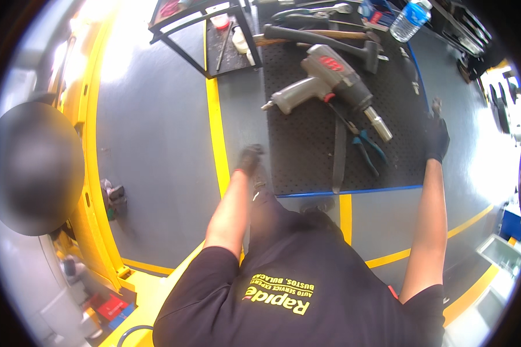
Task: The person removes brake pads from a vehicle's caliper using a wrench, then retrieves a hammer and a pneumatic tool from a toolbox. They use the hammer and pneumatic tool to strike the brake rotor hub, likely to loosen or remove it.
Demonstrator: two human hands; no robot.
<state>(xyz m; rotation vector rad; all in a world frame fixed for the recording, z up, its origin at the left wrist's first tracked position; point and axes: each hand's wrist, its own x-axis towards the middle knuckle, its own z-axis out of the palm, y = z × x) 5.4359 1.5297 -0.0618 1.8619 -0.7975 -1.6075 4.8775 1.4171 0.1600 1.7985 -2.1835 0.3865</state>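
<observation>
My right hand (pixel 438 140), in a black glove, is closed at the right edge of the tool cart. From its top sticks the blurred silvery end of a metal hand tool (pixel 437 106); the exact kind is unclear. My left hand (pixel 250 158), also gloved in black, is by the cart's left edge with fingers curled; whatever they hold is hidden. Between my hands, on the black perforated mat (pixel 304 156), lies a grey impact wrench (pixel 336 72) with a silver socket (pixel 378 123) on its nose. Blue-handled pliers (pixel 366 144) and a flat dark bar (pixel 339 156) rest below it.
Hammers (pixel 324 40), a ratchet (pixel 312 11) and a water bottle (pixel 411 21) occupy the cart's far end. A black metal frame (pixel 205 37) stands at far left. A yellow steel post (pixel 92 156) and a person with a blurred head (pixel 35 168) are leftmost.
</observation>
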